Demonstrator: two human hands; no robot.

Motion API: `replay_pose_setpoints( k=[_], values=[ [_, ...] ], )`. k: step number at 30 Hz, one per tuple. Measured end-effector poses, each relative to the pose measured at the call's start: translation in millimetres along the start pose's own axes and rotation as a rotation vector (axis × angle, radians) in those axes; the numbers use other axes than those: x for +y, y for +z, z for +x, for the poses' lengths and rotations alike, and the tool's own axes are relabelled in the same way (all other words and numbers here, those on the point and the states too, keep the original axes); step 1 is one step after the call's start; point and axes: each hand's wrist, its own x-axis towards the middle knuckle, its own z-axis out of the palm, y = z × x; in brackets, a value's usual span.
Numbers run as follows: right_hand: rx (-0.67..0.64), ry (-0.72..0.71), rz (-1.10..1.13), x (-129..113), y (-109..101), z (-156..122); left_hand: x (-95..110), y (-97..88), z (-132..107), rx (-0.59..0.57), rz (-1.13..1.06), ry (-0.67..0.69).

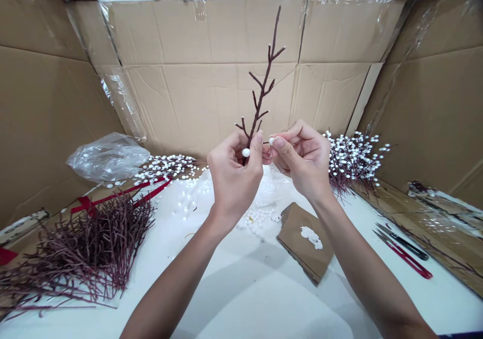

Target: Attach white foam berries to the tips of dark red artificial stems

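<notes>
My left hand (239,170) is closed around the lower part of a dark brown artificial twig (263,90), which stands upright with short side shoots. Several shoot tips carry small white dabs. One white berry (246,152) sits low on the twig, beside my left thumb. Between thumb and forefinger, my right hand (302,158) pinches another white bead (271,141) at the end of a side shoot. Below the hands, loose white beads (256,221) lie on the white table (234,288). A brown cardboard piece (302,228) bears a white glue blob (311,237).
Bare twigs (94,243) are heaped at the left, near red ribbon (88,204) and a clear plastic bag (109,157). Berry-covered twigs (354,160) stand at the back right. Two thread snips (405,251) lie at the right. Cardboard walls (211,92) enclose the table.
</notes>
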Motion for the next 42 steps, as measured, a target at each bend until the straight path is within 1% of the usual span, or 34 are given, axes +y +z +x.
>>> replay_pose_setpoints(
  k=[6, 12, 19, 22, 27, 31, 36, 42],
  values=[
    [0.000, -0.029, -0.135, 0.7, -2.6, -0.9, -3.3, -0.1, -1.1, 0.005, 0.030, 0.030],
    [-0.010, -0.045, -0.153, 2.7, -1.5, -1.2, -5.4, 1.7, -1.9, 0.023, 0.012, 0.015],
    [0.071, -0.122, -0.231, 4.4, 4.1, -4.7, -5.1, 3.4, -3.6, 0.043, -0.022, 0.003],
    [0.078, -0.147, -0.246, 5.1, 4.7, -4.9, -4.2, 4.8, -4.5, 0.048, -0.042, 0.005],
    [0.072, -0.121, -0.258, 4.6, 2.9, -4.1, -4.0, 5.8, -7.0, 0.059, -0.009, 0.012],
    [0.063, -0.087, -0.218, 3.0, 3.0, -4.5, -4.2, 5.7, -7.8, 0.065, 0.010, 0.019],
    [0.092, -0.060, -0.210, 2.0, 4.2, -4.6, -2.5, 5.1, -7.8, 0.067, 0.023, 0.017],
    [0.091, -0.063, -0.219, 2.2, 5.1, -4.6, -1.4, 4.2, -7.1, 0.070, 0.040, 0.009]
  ],
)
